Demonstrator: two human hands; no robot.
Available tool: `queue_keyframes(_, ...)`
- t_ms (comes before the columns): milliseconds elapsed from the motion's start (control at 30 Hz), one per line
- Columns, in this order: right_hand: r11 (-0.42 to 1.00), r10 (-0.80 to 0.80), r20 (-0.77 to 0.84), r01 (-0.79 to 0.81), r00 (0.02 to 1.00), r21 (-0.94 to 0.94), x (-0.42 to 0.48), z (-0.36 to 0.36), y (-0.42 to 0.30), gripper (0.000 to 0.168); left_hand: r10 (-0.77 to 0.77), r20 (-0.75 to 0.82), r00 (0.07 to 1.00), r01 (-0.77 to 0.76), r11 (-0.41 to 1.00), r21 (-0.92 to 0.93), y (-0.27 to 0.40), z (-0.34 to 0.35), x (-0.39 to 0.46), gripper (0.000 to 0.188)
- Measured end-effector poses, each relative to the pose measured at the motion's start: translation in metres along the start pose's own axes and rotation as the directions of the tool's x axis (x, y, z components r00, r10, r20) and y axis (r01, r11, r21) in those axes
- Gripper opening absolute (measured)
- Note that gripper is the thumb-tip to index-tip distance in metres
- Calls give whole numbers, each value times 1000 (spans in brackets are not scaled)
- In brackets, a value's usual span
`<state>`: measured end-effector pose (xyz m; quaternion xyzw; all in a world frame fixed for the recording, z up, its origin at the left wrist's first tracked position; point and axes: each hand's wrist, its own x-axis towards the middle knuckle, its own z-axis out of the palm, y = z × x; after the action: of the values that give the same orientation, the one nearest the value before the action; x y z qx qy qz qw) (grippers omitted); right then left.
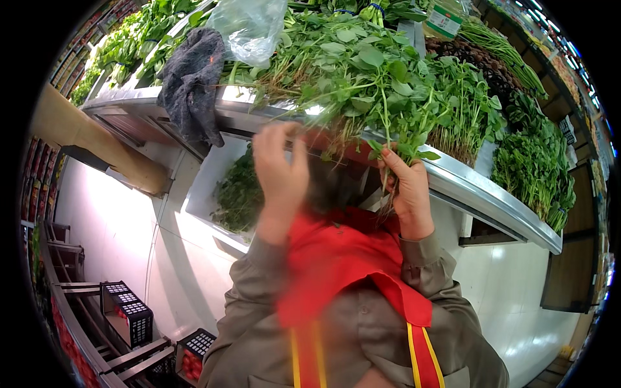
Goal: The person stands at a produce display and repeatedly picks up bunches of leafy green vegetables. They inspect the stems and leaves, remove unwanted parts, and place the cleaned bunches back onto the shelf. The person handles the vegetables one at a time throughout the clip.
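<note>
My right hand [410, 186] is closed around the stems of a small bunch of leafy greens [412, 145], with thin roots hanging below the fingers. To its left my left hand [280, 169] is raised at the edge of the stand, blurred; whether it holds anything cannot be told. Beyond both hands a large heap of rooted leafy greens [335, 58] lies on the metal display stand. A dark grey cloth [194, 82] hangs over the stand's edge at the left, beside a clear plastic bag [252, 29].
A white foam box [213, 169] with greens stands below the stand. The metal rim [490, 189] curves to the right, past more bunches of greens [529, 169]. A bottle [444, 22] stands at the back. A thick tan column [102, 145] is at left; black crates [126, 313] stand lower left.
</note>
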<state>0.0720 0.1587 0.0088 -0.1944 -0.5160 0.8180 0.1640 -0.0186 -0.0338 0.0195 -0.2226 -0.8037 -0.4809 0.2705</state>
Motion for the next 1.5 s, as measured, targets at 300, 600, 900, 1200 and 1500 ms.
queue_keyframes(300, 995, 69, 36, -71, 997, 69, 4, -5, -3, 17, -10, -41, 999, 26, 907, 421, -55, 10, 19, 24)
queue_keyframes(600, 995, -82, -12, 83, 997, 62, 4, -3, -8, 16, -337, 475, 813, 582, 498, -642, 2, -17, 11, 8)
queue_keyframes(900, 996, -61, 1, 60, 998, 64, -3, 2, -6, 17, -194, 795, 575, 793, 370, -484, 31, 12, -19, 8)
queue_keyframes(1200, 994, -52, 74, 44, 996, 103, -8, 6, -17, 20, -187, 832, 523, 759, 547, -354, 46, 19, -32, 7)
queue_keyframes(1500, 979, -149, 103, 132, 983, 157, -7, -4, -9, 23, -172, 660, 731, 513, 776, -366, 46, 25, -37, 7)
